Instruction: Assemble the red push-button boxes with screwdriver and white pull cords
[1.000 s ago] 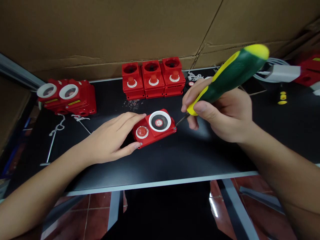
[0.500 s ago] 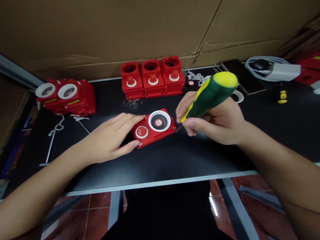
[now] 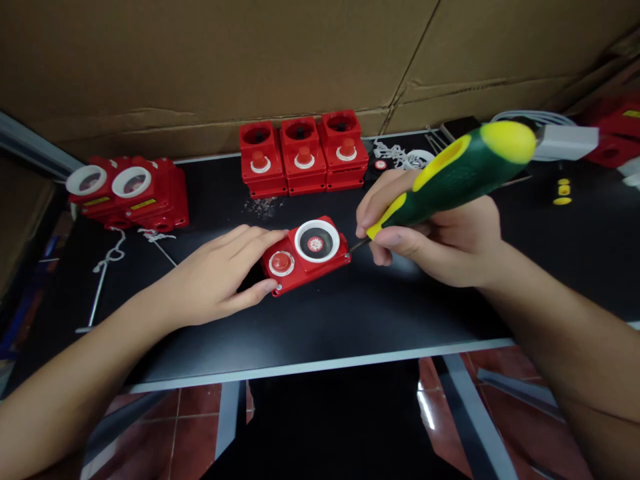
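Observation:
A red box with a white-rimmed round window and a red button lies flat on the black table. My left hand grips its left end, thumb on the near edge and fingers over the far side. In my right hand is a screwdriver with a green and yellow handle, tilted over to the right. Its thin shaft reaches the box's right corner, where a small screw shows. Whether the tip sits in the screw head is too small to tell.
Three red boxes with open round holes stand at the back. More red boxes with white rings are at the left, near metal rods tied with white string. A white charger with cable lies at the right. Cardboard walls the back.
The screwdriver's handle has tipped further right and lower, and its tip has come to the box's right corner. My left hand keeps its grip on the box.

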`<state>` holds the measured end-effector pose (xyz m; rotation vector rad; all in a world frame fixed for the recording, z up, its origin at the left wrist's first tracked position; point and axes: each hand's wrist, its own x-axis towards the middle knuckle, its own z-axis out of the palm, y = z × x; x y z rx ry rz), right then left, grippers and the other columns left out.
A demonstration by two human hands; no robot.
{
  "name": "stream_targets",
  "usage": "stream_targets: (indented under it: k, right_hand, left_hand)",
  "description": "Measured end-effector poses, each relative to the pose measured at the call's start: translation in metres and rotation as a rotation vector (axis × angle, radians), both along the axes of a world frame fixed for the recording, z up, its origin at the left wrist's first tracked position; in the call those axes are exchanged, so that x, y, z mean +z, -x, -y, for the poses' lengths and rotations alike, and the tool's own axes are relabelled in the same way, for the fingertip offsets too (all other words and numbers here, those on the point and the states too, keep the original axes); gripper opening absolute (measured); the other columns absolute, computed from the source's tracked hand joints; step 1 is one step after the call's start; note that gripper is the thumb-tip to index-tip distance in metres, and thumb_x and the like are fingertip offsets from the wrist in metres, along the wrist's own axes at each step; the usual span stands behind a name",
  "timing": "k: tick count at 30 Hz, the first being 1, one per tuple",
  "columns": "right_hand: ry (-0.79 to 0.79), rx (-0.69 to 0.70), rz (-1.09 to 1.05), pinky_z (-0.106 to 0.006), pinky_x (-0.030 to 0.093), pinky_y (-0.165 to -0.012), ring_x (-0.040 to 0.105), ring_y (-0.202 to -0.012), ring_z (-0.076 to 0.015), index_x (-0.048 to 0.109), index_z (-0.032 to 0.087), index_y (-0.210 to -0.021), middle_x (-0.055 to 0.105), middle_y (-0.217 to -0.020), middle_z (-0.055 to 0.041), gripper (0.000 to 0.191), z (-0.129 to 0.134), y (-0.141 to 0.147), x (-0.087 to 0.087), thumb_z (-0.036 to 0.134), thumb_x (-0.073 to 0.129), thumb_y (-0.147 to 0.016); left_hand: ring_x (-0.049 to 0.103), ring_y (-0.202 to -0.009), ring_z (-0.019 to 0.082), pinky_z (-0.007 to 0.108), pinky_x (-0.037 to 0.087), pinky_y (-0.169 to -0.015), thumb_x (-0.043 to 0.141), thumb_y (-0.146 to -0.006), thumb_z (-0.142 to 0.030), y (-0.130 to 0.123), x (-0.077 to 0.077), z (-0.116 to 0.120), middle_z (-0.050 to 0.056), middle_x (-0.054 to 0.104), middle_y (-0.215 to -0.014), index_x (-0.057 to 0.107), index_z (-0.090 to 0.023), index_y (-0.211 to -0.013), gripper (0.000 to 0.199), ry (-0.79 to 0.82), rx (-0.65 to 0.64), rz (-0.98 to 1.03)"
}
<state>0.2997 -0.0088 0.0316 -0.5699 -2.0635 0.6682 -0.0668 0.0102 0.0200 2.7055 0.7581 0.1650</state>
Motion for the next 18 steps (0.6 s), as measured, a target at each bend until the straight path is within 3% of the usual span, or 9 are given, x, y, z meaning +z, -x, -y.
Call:
stream_targets:
  k: [5, 10, 18]
  right_hand:
    - [-0.117, 0.067, 0.038, -0.032, 0.067, -0.071, 0.08, -0.081, -0.0179, 0.076, 0.023, -0.109, 0.086, -0.104, -0.0054, 0.009, -0.0019, -0.0036, 0.0025, 0.024, 0.081, -0.116]
    - [-0.089, 0.072, 0.078, -0.038, 0.071, -0.094, 0.084, -0.102, -0.0224, 0.077, 0.024, -0.114, 0.085, -0.111, -0.008, 0.005, 0.0032, -0.0036, 0.0063, 0.023, 0.079, -0.118]
    - [-0.182, 0.038, 0.088, -0.037, 0.069, -0.091, 0.084, -0.1, -0.0225, 0.079, 0.022, -0.115, 0.088, -0.114, -0.0086, 0.006, -0.0003, -0.0053, 0.0048, 0.025, 0.084, -0.115]
  left_hand:
    - [0.076, -0.139, 0.039, 0.053, 0.061, -0.124, 0.047, -0.129, -0.056, -0.0003, 0.0017, -0.0011, 0.022, 0.077, -0.161, 0.052, -0.016, -0.18, 0.065, 0.019, 0.011, -0.012]
    - [0.076, -0.136, 0.038, 0.051, 0.061, -0.121, 0.048, -0.13, -0.056, 0.0007, 0.0013, -0.001, 0.021, 0.078, -0.158, 0.052, -0.016, -0.18, 0.064, 0.005, -0.003, 0.01]
    - [0.076, -0.137, 0.04, 0.052, 0.061, -0.122, 0.052, -0.129, -0.054, 0.0026, -0.0014, -0.0018, 0.021, 0.078, -0.161, 0.053, -0.017, -0.181, 0.064, 0.015, -0.002, 0.028]
